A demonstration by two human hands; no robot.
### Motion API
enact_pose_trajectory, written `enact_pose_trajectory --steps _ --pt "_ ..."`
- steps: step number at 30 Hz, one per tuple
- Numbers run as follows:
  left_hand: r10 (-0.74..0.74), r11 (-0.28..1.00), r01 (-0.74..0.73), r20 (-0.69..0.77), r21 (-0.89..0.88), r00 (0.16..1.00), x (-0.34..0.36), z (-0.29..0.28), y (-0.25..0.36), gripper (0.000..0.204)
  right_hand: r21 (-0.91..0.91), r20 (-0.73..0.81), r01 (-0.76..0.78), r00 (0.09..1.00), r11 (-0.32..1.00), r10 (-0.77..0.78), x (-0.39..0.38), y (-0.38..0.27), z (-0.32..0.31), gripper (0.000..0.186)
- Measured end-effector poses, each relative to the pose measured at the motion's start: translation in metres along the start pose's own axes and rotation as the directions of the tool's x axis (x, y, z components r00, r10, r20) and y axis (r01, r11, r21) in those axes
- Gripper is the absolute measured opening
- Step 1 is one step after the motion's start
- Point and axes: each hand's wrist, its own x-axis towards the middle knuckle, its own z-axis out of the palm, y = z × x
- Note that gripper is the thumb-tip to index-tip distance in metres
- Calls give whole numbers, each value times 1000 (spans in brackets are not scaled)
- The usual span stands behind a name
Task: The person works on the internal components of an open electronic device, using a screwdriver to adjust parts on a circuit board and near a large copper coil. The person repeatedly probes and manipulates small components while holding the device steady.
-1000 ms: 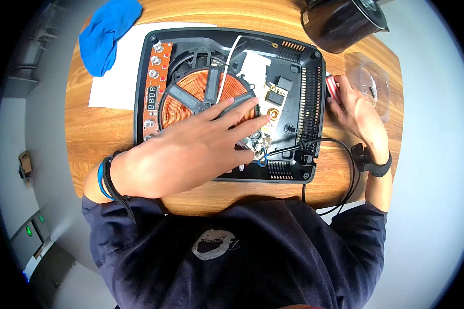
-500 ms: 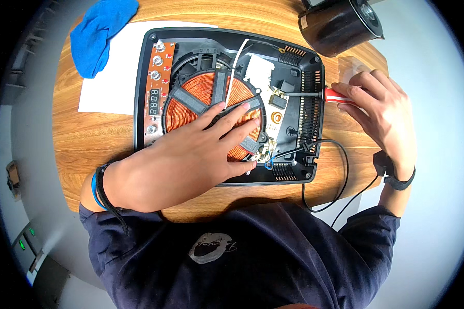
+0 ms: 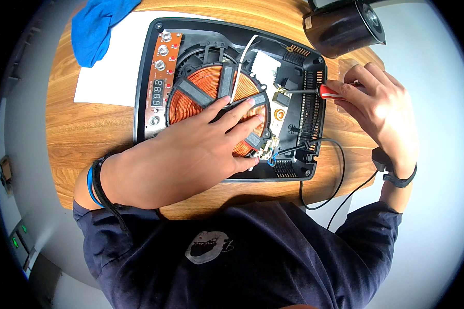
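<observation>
An opened black induction cooker housing (image 3: 309, 129) lies on the table, showing a copper coil (image 3: 191, 101), an orange control board (image 3: 171, 56) with a display, and a circuit board (image 3: 278, 123). My left hand (image 3: 191, 154) rests with fingers spread over the coil's lower part, thumb near the board's lower end. My right hand (image 3: 371, 103) grips a screwdriver (image 3: 330, 92) by its red handle; its shaft reaches leftward over the housing's vented right edge to parts on the upper circuit board. A white wire (image 3: 239, 72) runs over the coil.
A blue cloth (image 3: 93, 28) and white paper (image 3: 103, 87) lie at the back left. A black kettle (image 3: 337, 28) stands at the back right of the wooden table (image 3: 82, 154). A black cable (image 3: 340, 159) loops at the right. A clear plastic item is partly hidden behind my right hand.
My right hand has moved outward to the right, bringing the screwdriver's shaft horizontally over the board. My left hand stays on the coil. The housing looks slightly shifted in view.
</observation>
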Motion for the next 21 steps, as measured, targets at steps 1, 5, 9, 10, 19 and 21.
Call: enact_pose_trajectory --steps 1,5,9,10,19,21 --pt "-1 1000 1 5 -2 1000 0 0 0 54 -9 -1 4 1000 1000 -4 1 -1 -1 23" --pt "-6 1000 6 15 4 1000 0 -1 0 55 -48 1 30 1000 998 -30 3 -4 -4 23" --pt "-22 1000 22 25 10 999 0 0 2 56 -14 -57 111 992 994 -112 13 -5 -9 29" --pt "-29 1000 28 31 8 999 0 -1 2 56 7 -70 130 989 991 -129 16 -5 -11 32" --pt "-31 999 31 42 -6 999 2 -1 2 56 259 -36 5 999 966 5 21 -8 -17 27" --pt "-45 999 45 25 -12 999 0 0 4 54 305 -39 -9 999 952 22 20 -8 -18 28"
